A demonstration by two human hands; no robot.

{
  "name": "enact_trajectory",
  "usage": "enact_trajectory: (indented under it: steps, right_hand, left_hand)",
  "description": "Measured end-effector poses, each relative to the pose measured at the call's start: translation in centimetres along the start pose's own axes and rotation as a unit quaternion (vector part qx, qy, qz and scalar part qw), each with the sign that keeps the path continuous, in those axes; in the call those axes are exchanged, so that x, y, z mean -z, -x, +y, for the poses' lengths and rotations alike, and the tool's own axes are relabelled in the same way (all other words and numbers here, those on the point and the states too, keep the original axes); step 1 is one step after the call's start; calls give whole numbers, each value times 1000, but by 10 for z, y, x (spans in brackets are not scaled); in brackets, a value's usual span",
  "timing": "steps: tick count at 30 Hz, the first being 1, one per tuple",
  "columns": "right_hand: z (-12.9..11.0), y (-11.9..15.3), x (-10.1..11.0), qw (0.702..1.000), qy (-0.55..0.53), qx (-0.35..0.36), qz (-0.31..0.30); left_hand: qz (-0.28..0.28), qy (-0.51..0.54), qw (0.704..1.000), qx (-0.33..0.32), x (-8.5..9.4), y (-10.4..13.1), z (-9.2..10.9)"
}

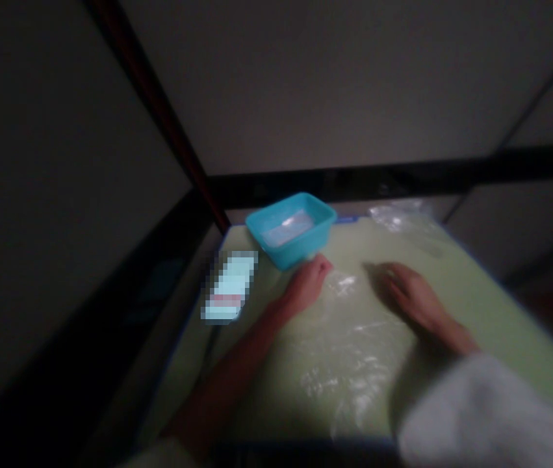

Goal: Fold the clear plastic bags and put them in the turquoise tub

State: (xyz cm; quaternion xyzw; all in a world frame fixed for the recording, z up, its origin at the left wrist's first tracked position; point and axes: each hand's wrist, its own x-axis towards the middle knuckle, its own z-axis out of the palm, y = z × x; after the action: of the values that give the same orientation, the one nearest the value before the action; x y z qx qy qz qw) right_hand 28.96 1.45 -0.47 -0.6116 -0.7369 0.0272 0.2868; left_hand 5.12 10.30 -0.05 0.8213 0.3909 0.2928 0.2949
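Note:
A sheet or bag of clear plastic (361, 370) lies wrinkled and shiny on the table between my arms. My left hand (308, 283) is closed at its far left corner, just in front of a turquoise plastic basin (300, 250). The fingers look pinched on the plastic, though blur hides the exact grip. To the right of the plastic, my right hand (415, 296) rests low over the table, fingers loosely bent and pointing left, with nothing visible in it. Inside the basin is a pale, flat, shiny item (288, 227), too blurred to name.
A phone-like lit screen (231, 286), pixelated, lies left of the basin. Another crumpled piece of clear plastic (398, 216) sits at the back right of the pale yellow-green table (481, 312), which has a blue edge. A wall (354, 84) stands close behind.

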Motion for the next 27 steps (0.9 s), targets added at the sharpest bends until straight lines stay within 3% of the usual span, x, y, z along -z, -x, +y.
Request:
enact_trajectory:
  steps: [6, 12, 17, 22, 27]
  right_hand:
    - [-12, 7, 0, 991, 32, 113, -63]
    - [-35, 17, 3, 978, 72, 139, -140]
    - [-35, 32, 2, 971, 94, 146, -165]
    - [-35, 41, -1, 971, 112, 127, -169]
    - [-43, 39, -12, 973, 128, 109, -158]
  left_hand:
    - [-49, -13, 996, -77, 8, 35, 21]
    - [-106, -154, 974, -126, 2, 56, 25]
    - [-130, -228, 952, -160, 0, 71, 36]
    - [-120, -247, 952, -134, -3, 71, 53]
    - [-132, -276, 940, -147, -21, 61, 50]
